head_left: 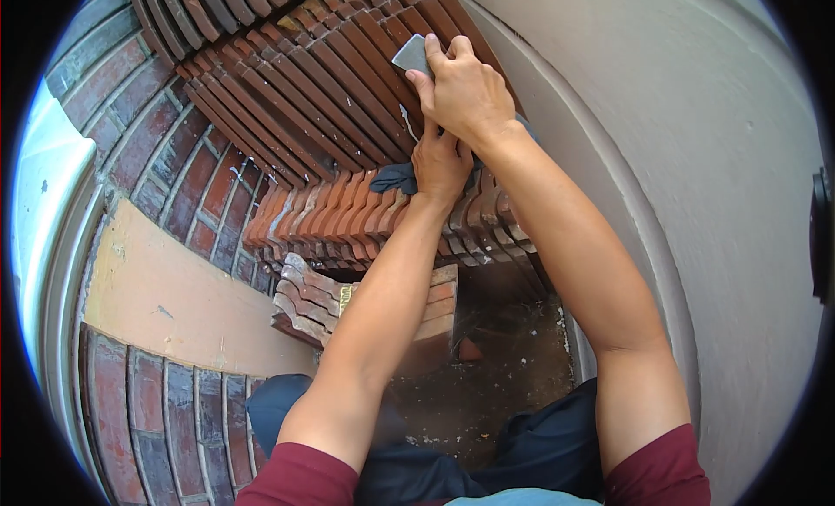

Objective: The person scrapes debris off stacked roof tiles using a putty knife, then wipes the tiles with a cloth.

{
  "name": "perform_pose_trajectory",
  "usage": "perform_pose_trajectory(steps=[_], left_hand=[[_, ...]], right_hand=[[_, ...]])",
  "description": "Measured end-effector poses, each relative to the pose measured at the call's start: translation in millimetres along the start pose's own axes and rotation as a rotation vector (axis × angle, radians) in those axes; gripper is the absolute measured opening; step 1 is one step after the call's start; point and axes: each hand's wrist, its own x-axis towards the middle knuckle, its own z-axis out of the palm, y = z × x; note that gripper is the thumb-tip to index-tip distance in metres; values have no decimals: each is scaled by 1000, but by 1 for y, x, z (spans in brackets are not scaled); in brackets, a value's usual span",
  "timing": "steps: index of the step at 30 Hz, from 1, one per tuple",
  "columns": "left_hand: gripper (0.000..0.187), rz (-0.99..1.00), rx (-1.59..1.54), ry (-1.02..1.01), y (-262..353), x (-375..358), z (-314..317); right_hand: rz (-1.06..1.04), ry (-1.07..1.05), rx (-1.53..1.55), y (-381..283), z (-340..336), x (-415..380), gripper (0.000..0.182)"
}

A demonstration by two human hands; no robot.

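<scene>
My right hand (470, 88) is closed on a flat grey scraper (412, 57), thumb and fingers along one side. The scraper lies against the upper part of a row of brown roof tiles (330, 97) standing on edge. Just below, my left hand (442, 165) rests at the lower ends of these tiles, its fingers extended and partly hidden by my right wrist. A dark cloth (394, 179) sits next to my left hand, on top of a lower row of orange-red roof tiles (326, 217).
A small stack of tiles (304, 295) stands nearer, partly behind my left forearm. A brick wall (165, 149) runs along the left, with a beige panel (183, 288). A smooth pale wall (739, 201) curves up close on the right. A tile fragment (470, 349) lies on the dirty floor (513, 367).
</scene>
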Motion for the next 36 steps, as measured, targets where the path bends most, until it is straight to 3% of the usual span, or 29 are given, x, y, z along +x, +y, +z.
perform_pose_trajectory(steps=[5,8,11,15,18,20,24,26,32,33,36], left_hand=[[31,99,-95,177,8,7,-6],[28,131,-131,304,17,10,-8],[21,108,-102,250,4,9,-6],[16,-149,-222,522,12,39,-22],[16,-44,-197,682,20,88,-45],[13,155,-118,716,24,124,-59],[18,400,76,604,15,135,-55],[17,424,85,522,9,110,-39],[17,412,53,-20,5,11,10],[15,355,28,-32,10,15,6],[17,239,-40,278,17,46,-12]], right_hand=[[2,-96,-62,6,-14,-9,56],[30,-65,28,11,-19,-12,56],[36,108,78,19,-27,-4,56],[90,160,144,36,-44,5,56],[117,206,168,46,-52,6,55],[98,243,170,55,-51,5,54],[113,235,176,65,-42,2,55],[104,216,193,68,-37,0,56],[140,161,195,64,-42,-4,61],[138,187,185,63,-43,-4,59],[107,231,183,59,-47,4,55]])
